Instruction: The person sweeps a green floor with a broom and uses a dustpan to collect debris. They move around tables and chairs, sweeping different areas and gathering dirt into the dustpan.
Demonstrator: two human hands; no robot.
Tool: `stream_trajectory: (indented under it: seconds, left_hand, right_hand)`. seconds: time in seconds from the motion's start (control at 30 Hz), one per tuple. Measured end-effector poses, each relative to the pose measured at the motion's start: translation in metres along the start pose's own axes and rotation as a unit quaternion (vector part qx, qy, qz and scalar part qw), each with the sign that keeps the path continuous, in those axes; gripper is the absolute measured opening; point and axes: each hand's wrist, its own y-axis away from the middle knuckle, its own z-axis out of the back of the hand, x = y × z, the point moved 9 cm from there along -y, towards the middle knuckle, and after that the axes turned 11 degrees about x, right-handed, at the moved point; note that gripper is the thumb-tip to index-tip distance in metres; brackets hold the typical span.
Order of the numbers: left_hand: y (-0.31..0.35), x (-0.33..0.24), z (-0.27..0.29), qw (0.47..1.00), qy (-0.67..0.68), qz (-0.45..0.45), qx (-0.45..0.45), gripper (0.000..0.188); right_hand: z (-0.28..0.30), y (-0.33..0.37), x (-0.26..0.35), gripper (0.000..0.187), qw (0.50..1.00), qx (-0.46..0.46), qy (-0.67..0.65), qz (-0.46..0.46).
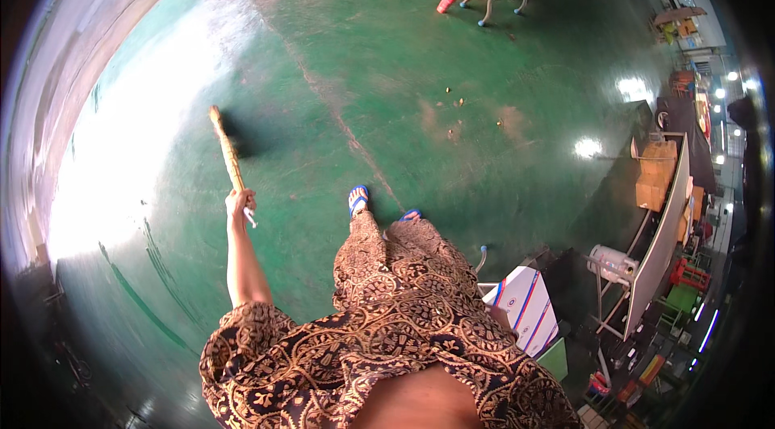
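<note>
A tan stick (pixel 227 148) was found extending forward from the left hand (pixel 240 203), whose fingers were wrapped around its near end; a small white tip (pixel 251 219) projected behind the fist. The right hand could not be made out, so its state could not be told. The stick was slim, straight and slightly uneven in surface. A dark, blurred patch lay beside its far end; shadow or bristles, undetermined.

Risk, as judged: with one end gripped, the stick could twist or slip if the hold loosened. Glare to the hand's left could mask debris or wet spots. Small pale bits (pixel 461 102), forward and right of the hand, could be stepped on by the blue sandals (pixel 358 200). The green floor (pixel 517 179) was smooth and glossy, crossed by a worn line.
</note>
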Motion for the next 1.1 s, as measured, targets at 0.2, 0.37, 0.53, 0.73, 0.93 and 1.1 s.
stream_trajectory:
  seconds: [0.2,0.37,0.53,0.73,0.93,1.1]
  left_hand:
    - [-0.066,0.02,-0.133,0.983,-0.171,0.019,0.058,0.027]
    - [-0.062,0.055,-0.281,0.853,-0.517,-0.027,0.073,0.038]
    - [-0.031,0.103,-0.42,0.793,-0.583,-0.063,0.165,0.042]
    - [0.023,0.165,-0.544,0.784,-0.552,-0.034,0.284,0.056]
    - [0.091,0.166,-0.578,0.829,-0.381,0.045,0.406,0.061]
    - [0.165,0.131,-0.535,0.846,-0.379,0.003,0.375,0.069]
  right_hand:
    - [-0.005,0.03,-0.088,0.037,0.991,-0.028,-0.115,-0.059]
    - [0.008,0.02,-0.093,0.038,0.985,-0.032,-0.163,-0.038]
    - [0.041,0.007,-0.093,0.038,0.978,-0.036,-0.206,-0.008]
    - [0.073,-0.019,-0.133,0.038,0.959,-0.032,-0.28,-0.032]
    - [0.084,-0.062,-0.137,0.025,0.943,0.031,-0.331,-0.013]
    - [0.103,-0.105,-0.091,0.027,0.908,0.082,-0.411,-0.016]
